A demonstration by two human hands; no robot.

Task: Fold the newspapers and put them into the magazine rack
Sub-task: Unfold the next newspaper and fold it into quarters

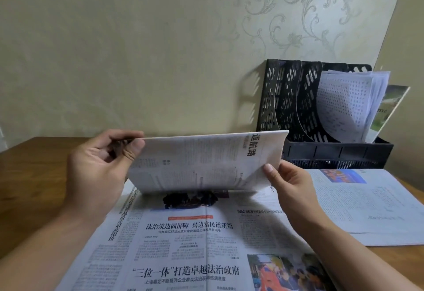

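Newspaper (206, 162) between both hands (98, 166)

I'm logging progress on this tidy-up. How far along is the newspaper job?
Done: the magazine rack already holds papers in its rightmost slot. In hand: the left hand and right hand hold a folded newspaper. Left: an open newspaper and another beside it.

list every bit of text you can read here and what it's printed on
"返航路": folded paper, held by left hand and right hand.
"法治筑边固屏障 兴边富民谱新篇": open paper on the table.
"“三位一体”打造卓越法治政府": open paper, lower down.
"上海徽定不断提升企业群众法治获得感满意度": below that, partly uncertain.
Body columns, side paper, rack sheets: too small or blurred.
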